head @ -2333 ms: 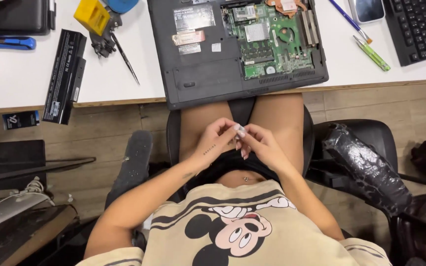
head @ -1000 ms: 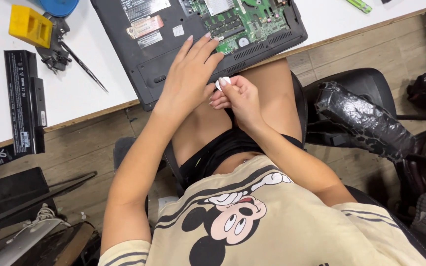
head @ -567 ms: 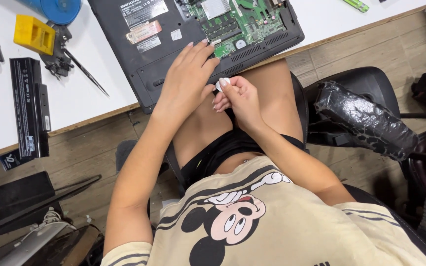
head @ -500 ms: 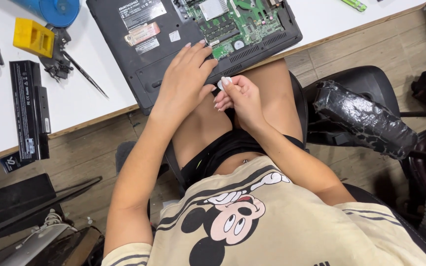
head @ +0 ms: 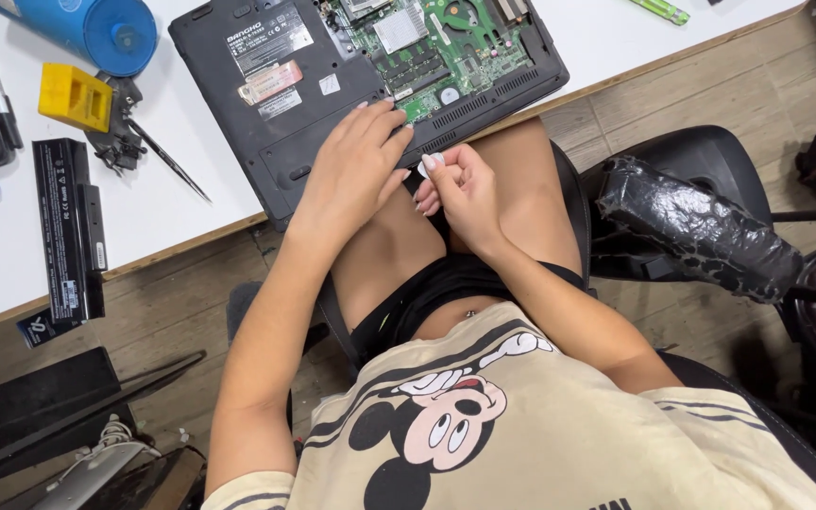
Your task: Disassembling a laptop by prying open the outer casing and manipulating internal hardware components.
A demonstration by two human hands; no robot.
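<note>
a: what do we have in hand?

b: a small white piece [head: 424,167], pinched between the fingertips of our right hand [head: 457,194], which is closed on it just off the front edge of the opened laptop [head: 370,85], above our lap. it is too small to identify further.

a: how do we expect it to handle?

b: we judge it very light and easy to drop. a fingertip pinch on its edges suits it; a full-hand grip would hide it and risk losing it toward the floor.

a: and the left hand?

b: our left hand [head: 356,170] lies flat on the dark underside of the laptop, fingers spread, reaching to the rim of the exposed green circuit board [head: 436,47]. it holds nothing; it rests open on the case.

a: handling notes for the laptop?

b: stiff and fairly heavy, in our judgement, with the board fragile. take hold by the plastic case edges, never by the board.

a: what lies around it?

b: on the white table [head: 181,208], to the left: a black battery pack [head: 68,227], a yellow block [head: 75,96], a thin dark probe-like tool [head: 167,161], and a blue cylinder [head: 96,28]. a black chair [head: 701,170] stands at our right.
</note>
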